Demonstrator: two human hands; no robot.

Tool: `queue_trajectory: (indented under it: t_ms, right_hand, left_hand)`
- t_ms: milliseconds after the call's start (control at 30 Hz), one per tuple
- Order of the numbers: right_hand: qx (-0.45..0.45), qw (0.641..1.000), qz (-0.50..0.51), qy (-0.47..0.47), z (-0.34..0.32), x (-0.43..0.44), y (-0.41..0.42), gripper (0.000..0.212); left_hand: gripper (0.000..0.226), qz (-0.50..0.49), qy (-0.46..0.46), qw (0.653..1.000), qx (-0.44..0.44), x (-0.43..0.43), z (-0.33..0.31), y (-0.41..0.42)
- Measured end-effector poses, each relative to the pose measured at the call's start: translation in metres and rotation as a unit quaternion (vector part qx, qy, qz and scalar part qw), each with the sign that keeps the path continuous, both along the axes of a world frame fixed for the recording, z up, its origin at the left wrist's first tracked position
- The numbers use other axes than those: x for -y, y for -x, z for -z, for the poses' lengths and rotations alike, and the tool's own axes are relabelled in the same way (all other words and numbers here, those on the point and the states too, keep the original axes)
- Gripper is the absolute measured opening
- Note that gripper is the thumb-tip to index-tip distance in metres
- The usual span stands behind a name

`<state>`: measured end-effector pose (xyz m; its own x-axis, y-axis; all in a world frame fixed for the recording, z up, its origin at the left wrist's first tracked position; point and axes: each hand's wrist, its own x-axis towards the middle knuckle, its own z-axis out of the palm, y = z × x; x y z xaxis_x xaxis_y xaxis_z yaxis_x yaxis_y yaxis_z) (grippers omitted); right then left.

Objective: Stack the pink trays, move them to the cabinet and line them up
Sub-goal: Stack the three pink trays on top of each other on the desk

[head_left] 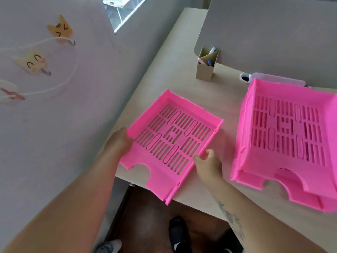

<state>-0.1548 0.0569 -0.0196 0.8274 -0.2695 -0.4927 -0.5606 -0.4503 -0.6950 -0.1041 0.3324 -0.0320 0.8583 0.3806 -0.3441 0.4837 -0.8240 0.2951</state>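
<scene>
On desk (209,99) — slotted pink tray (169,143)

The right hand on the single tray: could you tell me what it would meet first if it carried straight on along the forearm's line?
Probably nothing beyond the single tray that the right hand already grips; depth is unclear.

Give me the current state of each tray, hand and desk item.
single pink tray: gripped on both sides, overhanging desk edge.
tray stack: nested, resting on desk, untouched.
left hand: gripping tray's left side.
right hand: gripping tray's right wall.
pen holder: upright, holding pens.
</scene>
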Motion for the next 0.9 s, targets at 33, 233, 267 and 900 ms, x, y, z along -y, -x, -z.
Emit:
queue_trajectory:
  t_ms: [33,233,267,900]
  right_hand:
    - [-0.013,1.0,-0.012,0.001,0.003,-0.004,0.001,0.011]
    - [0.036,0.999,-0.009,0.018,-0.014,-0.008,-0.018,0.01]
    - [0.05,0.999,-0.009,0.011,-0.023,-0.007,-0.025,0.01]
    - [0.166,0.979,0.031,-0.117,-0.155,0.233,-0.018,0.041]
  left_hand:
    - [0.023,0.003,-0.004,1.0,0.006,-0.005,0.004,0.0]
    - [0.02,0.047,-0.019,0.997,0.053,-0.018,-0.015,-0.001]
    - [0.021,0.048,-0.013,0.997,0.064,-0.019,-0.024,-0.003]
    - [0.03,0.035,0.05,0.97,0.234,0.232,-0.156,-0.024]
